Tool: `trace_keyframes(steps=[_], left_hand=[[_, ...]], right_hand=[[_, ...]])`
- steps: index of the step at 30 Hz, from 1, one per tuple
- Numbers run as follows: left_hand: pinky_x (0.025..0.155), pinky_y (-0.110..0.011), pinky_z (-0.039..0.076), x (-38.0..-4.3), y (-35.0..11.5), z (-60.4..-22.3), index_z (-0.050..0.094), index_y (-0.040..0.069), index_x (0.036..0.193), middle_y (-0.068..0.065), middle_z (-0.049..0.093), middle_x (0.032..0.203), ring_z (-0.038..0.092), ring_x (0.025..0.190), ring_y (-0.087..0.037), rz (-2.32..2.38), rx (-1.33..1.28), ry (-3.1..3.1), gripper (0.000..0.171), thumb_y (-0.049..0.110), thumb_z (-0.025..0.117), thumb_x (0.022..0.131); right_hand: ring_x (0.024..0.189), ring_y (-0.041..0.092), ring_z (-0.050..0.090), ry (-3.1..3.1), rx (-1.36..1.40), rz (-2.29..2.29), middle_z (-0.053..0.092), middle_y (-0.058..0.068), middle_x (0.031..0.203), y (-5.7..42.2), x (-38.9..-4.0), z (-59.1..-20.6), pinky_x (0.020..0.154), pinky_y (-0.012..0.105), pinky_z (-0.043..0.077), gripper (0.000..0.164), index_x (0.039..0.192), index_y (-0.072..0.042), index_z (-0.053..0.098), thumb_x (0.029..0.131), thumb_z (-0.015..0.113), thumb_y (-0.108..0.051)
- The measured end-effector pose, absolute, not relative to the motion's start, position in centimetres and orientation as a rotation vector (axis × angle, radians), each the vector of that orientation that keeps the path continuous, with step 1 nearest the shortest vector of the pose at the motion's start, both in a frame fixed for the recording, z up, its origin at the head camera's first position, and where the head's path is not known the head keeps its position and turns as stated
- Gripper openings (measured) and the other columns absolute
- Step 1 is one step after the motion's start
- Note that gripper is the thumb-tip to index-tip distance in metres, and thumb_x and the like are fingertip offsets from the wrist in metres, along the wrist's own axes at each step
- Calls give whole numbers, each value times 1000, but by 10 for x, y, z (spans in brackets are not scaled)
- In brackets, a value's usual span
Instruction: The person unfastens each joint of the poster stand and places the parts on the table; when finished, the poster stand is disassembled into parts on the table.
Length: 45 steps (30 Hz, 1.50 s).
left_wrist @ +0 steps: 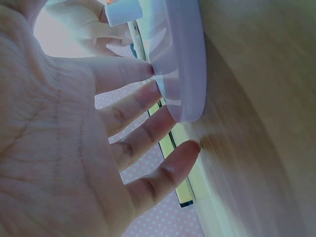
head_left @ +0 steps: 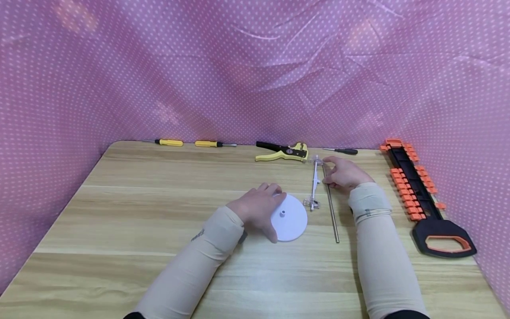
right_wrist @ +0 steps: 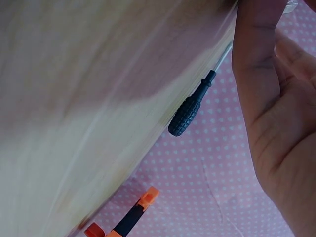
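Note:
A white round disc (head_left: 294, 218) with a small raised hub lies before me. My left hand (head_left: 259, 208) spans its left side, fairly straight fingertips (left_wrist: 143, 131) touching the rim in the left wrist view. My right hand (head_left: 343, 173) is at the upper end of a thin metal rod (head_left: 331, 208), index finger and thumb spread apart beside it. Just left of that rod stands a slim white rod with clear end pieces (head_left: 314, 182); the right index fingertip is near its far end piece. In the right wrist view the right hand's fingertips (head_left: 326, 160) are out of frame.
Along the table's back edge lie two yellow-handled screwdrivers (head_left: 170, 142), a yellow and black wire stripper (head_left: 283, 151) and a black-handled screwdriver (right_wrist: 186, 113). At the right lies a long black holder with orange clips (head_left: 416, 184) and a handle. A pink dotted cloth (head_left: 239, 66) hangs behind.

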<state>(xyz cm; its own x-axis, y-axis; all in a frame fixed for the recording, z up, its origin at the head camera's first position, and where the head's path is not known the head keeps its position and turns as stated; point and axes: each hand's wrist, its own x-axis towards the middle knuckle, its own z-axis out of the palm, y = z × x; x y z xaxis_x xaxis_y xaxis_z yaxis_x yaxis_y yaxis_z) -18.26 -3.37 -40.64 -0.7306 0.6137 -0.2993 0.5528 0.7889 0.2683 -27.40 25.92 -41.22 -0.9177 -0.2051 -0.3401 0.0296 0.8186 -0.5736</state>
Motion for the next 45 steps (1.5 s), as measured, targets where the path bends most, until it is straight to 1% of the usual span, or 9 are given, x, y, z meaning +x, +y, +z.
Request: trace_keyframes(steps=[9,15,26,33,36,39,42,45], left_hand=[[126,-47,38,-183,-33,-407,36,14,166,-5,35,168,35,152,-27,234,880,2606,125,51,100,65],[126,-47,38,-183,-33,-407,36,14,166,-5,36,168,36,152,-28,226,882,2609,125,52,100,65],[125,-47,39,-184,-33,-409,38,15,165,-5,36,167,36,151,-27,220,890,2611,124,52,100,65],[126,-46,38,-184,-33,-409,37,15,165,-5,35,168,35,152,-27,226,880,2607,124,52,99,66],[126,-46,38,-184,-33,-409,37,15,166,-5,35,168,34,153,-27,231,880,2606,124,52,100,65],[126,-47,38,-183,-33,-410,37,15,166,-5,35,168,34,153,-28,237,884,2605,124,51,100,65],[126,-47,37,-183,-33,-410,37,15,166,-5,35,168,34,153,-28,236,887,2604,124,51,100,65],[126,-47,37,-184,-33,-410,37,15,166,-5,36,168,35,153,-27,230,891,2605,124,52,100,66]], right_hand=[[82,18,69,2605,-111,-830,74,17,107,259,-274,-411,73,28,54,80,163,-2,30,97,75,-12],[84,20,69,2613,-127,-822,74,15,103,259,-274,-411,77,30,53,80,163,-2,31,97,75,-13],[88,23,70,2628,-111,-797,72,17,108,259,-273,-411,82,35,55,81,164,-5,31,97,76,-16],[87,23,68,2635,-122,-772,71,16,106,260,-273,-408,79,34,54,82,164,-5,31,97,77,-16],[88,24,68,2635,-117,-770,71,15,105,259,-272,-408,80,35,54,81,164,-6,32,97,76,-17],[94,26,69,2637,-114,-757,72,17,109,259,-270,-405,85,39,54,80,164,-6,32,98,75,-18],[102,31,69,2683,-147,-694,72,20,116,260,-267,-399,89,47,56,77,164,-6,33,98,72,-21],[110,38,68,2740,-190,-638,70,25,125,259,-262,-390,93,56,58,72,164,-5,34,101,66,-24]])
